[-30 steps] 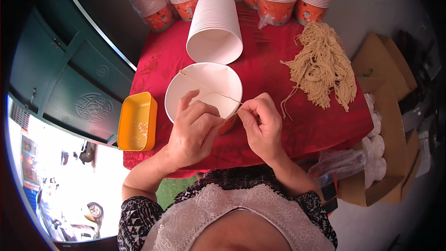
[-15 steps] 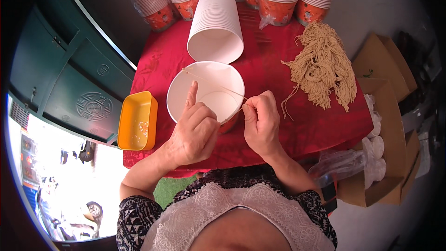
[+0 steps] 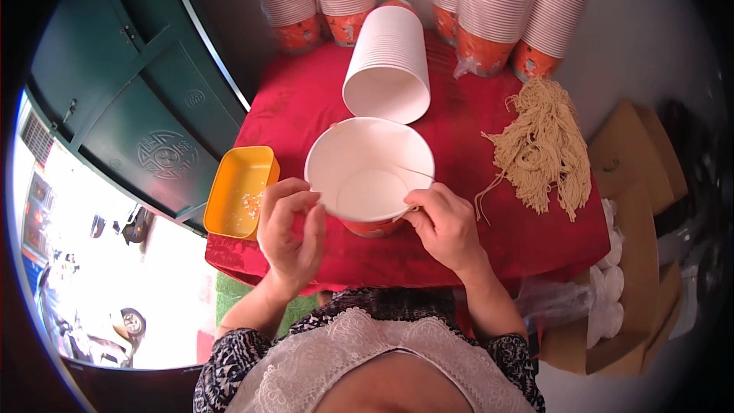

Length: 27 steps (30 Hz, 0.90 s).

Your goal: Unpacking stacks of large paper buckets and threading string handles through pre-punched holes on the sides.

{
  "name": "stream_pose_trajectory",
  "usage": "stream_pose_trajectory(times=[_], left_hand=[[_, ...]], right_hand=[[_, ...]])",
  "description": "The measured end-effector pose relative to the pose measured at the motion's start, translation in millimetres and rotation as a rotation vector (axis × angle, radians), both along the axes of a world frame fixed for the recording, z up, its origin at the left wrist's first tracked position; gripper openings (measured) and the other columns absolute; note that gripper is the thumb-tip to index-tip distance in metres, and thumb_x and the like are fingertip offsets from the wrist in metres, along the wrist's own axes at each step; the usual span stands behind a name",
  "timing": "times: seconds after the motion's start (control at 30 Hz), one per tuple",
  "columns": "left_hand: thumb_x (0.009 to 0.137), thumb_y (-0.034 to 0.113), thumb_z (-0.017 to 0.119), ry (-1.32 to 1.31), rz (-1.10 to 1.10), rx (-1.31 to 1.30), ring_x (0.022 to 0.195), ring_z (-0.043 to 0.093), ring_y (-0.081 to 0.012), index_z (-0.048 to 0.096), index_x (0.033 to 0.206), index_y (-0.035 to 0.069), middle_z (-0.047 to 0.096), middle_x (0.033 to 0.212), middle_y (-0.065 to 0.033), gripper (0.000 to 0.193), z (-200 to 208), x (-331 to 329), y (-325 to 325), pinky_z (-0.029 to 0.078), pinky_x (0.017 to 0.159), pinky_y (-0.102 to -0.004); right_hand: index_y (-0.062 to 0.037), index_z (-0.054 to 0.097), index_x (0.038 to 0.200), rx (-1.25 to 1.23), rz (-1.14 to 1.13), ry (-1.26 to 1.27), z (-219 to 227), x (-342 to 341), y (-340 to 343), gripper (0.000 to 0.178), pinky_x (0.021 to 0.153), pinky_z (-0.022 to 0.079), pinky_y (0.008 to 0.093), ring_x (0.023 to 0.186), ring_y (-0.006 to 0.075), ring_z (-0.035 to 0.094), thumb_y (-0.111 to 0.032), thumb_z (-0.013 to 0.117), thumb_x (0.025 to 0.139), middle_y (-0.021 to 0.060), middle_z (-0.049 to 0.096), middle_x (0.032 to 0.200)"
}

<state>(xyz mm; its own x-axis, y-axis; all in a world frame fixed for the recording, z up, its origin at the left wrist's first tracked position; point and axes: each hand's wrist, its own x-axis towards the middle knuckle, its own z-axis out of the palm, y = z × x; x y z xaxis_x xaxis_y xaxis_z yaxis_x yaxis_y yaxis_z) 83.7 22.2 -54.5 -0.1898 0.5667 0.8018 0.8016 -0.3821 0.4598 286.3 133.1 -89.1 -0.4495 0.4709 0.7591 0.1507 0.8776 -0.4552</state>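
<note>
A white-lined paper bucket (image 3: 370, 145) with an orange outside stands upright at the table's near middle, its mouth facing me. At its right rim my right hand (image 3: 447, 226) is closed, thumb and forefinger pinching a thin beige string (image 3: 414, 171). Part of that string runs into the bucket's mouth. My left hand (image 3: 290, 233) is beside the left rim, its fingers bent and the thumb apart, with nothing visible between them. Beyond the bucket, a nested stack of white paper buckets (image 3: 390, 46) lies on its side, opening toward me.
A yellow tub (image 3: 218, 197) holding small pale and orange bits sits left on the red tablecloth (image 3: 294, 100). A heap of beige strings (image 3: 541, 149) lies at right. Tall wrapped bucket stacks (image 3: 501, 4) line the back. Cardboard boxes (image 3: 634, 260) stand right of the table.
My left hand has drawn back from over the bucket to its left side, the pointing forefinger now bent. My right hand stays at the right rim with the string. The whole view has shifted.
</note>
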Motion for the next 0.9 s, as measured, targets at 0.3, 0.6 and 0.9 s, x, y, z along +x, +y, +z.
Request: stream_pose_trajectory(times=[0.3, 0.6, 0.9], left_hand=[[0.099, 0.014, 0.057, -1.073, -0.359, -0.321, 0.081, 0.07, -0.0222, 0.052, 0.118, -0.006, 0.064, 0.102, -0.0134, 0.028, -20.5, -22.7, -13.1, 0.059, 0.073, -0.0328], [0.093, 0.001, 0.06, -0.753, -0.032, 0.1, 0.07, 0.066, -0.0146, 0.059, 0.1, -0.004, 0.066, 0.081, -0.0082, 0.008, 8.9, -72.8, 15.2, 0.055, 0.067, -0.0256], [0.085, 0.015, 0.064, 0.365, 0.661, -0.092, 0.082, 0.066, -0.0342, 0.066, 0.089, 0.007, 0.065, 0.1, -0.0104, 0.009, 60.3, -209.5, 69.8, 0.053, 0.071, -0.0416]], right_hand=[[0.0011, 0.06, 0.096, -0.279, -0.029, 0.523, -20.0, -31.5, -12.8, 0.01, 0.059, 0.041, 0.0198, 0.068, 0.0061, 0.05, -0.005, 0.067, 0.092, 0.001, 0.057, 0.081], [0.002, 0.05, 0.13, -0.323, 0.056, 0.212, -5.2, -55.8, -10.1, 0.055, 0.059, 0.053, 0.0295, 0.066, 0.0184, 0.063, 0.0, 0.075, 0.081, 0.022, 0.056, 0.121], [0.004, 0.059, 0.114, -0.199, -0.092, 0.03, -26.1, -48.9, 38.2, 0.029, 0.065, 0.055, 0.0316, 0.07, 0.0192, 0.062, -0.001, 0.067, 0.086, 0.0171, 0.056, 0.119]])
